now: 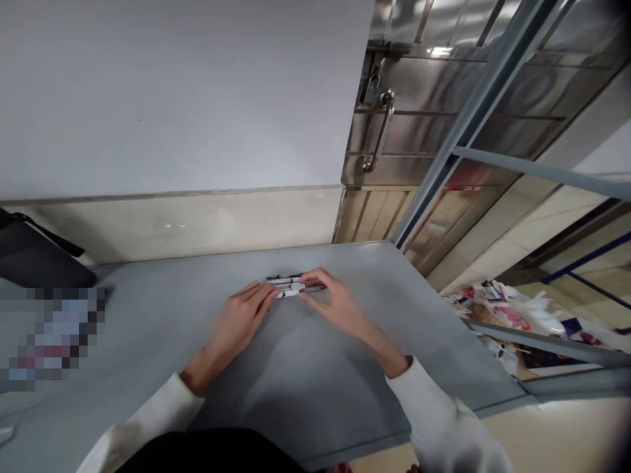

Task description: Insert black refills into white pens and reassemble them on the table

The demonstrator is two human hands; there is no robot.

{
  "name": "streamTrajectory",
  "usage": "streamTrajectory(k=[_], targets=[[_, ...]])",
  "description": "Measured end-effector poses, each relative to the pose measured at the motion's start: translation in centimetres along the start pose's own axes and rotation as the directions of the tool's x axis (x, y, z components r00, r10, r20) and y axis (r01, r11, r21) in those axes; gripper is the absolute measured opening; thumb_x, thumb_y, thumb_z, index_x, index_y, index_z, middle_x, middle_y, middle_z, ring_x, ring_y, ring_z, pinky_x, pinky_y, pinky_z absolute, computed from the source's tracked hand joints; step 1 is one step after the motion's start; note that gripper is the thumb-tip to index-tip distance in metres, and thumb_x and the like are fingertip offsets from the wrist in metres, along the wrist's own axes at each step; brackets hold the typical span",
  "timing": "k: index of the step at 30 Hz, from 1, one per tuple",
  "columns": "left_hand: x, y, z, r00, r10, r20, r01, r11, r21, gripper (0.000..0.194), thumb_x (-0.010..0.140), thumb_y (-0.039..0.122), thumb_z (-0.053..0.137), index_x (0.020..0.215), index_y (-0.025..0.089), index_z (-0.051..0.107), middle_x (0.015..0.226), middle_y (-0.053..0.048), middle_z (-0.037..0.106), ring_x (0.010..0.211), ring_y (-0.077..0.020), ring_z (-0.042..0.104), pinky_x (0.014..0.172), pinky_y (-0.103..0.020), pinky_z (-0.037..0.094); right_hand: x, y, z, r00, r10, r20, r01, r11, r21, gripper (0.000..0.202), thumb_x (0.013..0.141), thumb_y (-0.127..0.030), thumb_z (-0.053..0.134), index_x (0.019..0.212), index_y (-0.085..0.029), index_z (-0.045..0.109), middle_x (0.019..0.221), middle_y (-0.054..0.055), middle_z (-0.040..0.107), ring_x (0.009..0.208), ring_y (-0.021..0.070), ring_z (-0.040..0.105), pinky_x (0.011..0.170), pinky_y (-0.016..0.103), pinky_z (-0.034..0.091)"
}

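Several slim black-and-white pens lie side by side on the grey table, a little beyond its middle. My left hand has its fingers drawn together on the left ends of the pens. Thumb and forefinger of my right hand close around the right part of the same pens from both sides. A dark tip sticks out to the right, past the right fingers. My fingertips hide parts of the pens, so which pen each finger presses I cannot make out.
At the table's left stands a black case, with a blurred-out object in front of it. A wall rises behind the table. To the right are a grey metal frame post, a metal door and a heap of plastic bags.
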State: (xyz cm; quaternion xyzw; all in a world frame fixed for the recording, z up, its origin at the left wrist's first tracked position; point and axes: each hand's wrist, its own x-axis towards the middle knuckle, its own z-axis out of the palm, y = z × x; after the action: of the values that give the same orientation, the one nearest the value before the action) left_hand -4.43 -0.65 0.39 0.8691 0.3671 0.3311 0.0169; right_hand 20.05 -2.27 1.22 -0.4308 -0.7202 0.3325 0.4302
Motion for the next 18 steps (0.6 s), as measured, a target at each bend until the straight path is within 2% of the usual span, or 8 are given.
streamTrajectory(k=[3,7,10,14,18], targets=[[-0.06,-0.17,-0.05,1.0,-0.027,-0.002,0.027,0.999,-0.023,0.038,0.114,0.037,0.037,0.1,0.022,0.068,0.079,-0.001,0.069,0.075,-0.0182,0.067,0.073,-0.031,0.054,0.06,0.21,0.15,0.997,0.079,0.01,-0.08,0.995,0.066,0.016,0.102,-0.038,0.062,0.105,-0.025,0.07,0.102,0.004,0.077,0.097,0.0211,0.072,0.089,0.037,0.057],[-0.17,-0.23,-0.1,0.994,-0.113,0.006,0.113,0.988,-0.103,0.038,0.113,0.037,0.04,0.087,0.022,0.064,0.073,0.0,0.063,0.072,-0.0182,0.064,0.071,-0.03,0.052,0.17,0.35,-0.03,0.995,0.032,-0.096,-0.025,0.997,0.079,0.013,0.095,-0.034,0.071,0.104,-0.025,0.072,0.108,0.004,0.075,0.099,0.0207,0.072,0.094,0.038,0.056],[-0.23,-0.23,-0.14,0.984,-0.176,-0.005,0.173,0.97,-0.171,0.038,0.112,0.037,0.043,0.083,0.022,0.063,0.076,0.0,0.064,0.073,-0.0182,0.064,0.071,-0.03,0.051,0.26,0.4,-0.29,0.987,0.033,-0.155,-0.018,0.995,0.094,0.014,0.093,-0.037,0.072,0.102,-0.026,0.073,0.11,0.005,0.073,0.097,0.0207,0.071,0.094,0.039,0.057],[-0.35,-0.41,-0.25,0.972,-0.233,-0.021,0.219,0.94,-0.262,0.027,0.11,0.036,0.047,0.102,0.023,0.07,0.092,-0.003,0.074,0.083,-0.0197,0.067,0.077,-0.032,0.054,0.28,0.27,-0.39,0.983,0.068,-0.171,-0.044,0.989,0.144,0.016,0.094,-0.04,0.07,0.103,-0.027,0.075,0.116,0.006,0.074,0.102,0.0225,0.071,0.095,0.04,0.057],[-0.39,-0.68,-0.2,0.957,-0.287,-0.05,0.255,0.909,-0.33,0.02,0.107,0.035,0.056,0.115,0.025,0.072,0.105,-0.004,0.076,0.086,-0.0195,0.066,0.079,-0.032,0.054,0.24,0.1,-0.45,0.976,0.149,-0.162,-0.13,0.984,0.122,0.018,0.095,-0.039,0.067,0.105,-0.027,0.075,0.102,0.004,0.077,0.095,0.0233,0.072,0.088,0.039,0.056]])
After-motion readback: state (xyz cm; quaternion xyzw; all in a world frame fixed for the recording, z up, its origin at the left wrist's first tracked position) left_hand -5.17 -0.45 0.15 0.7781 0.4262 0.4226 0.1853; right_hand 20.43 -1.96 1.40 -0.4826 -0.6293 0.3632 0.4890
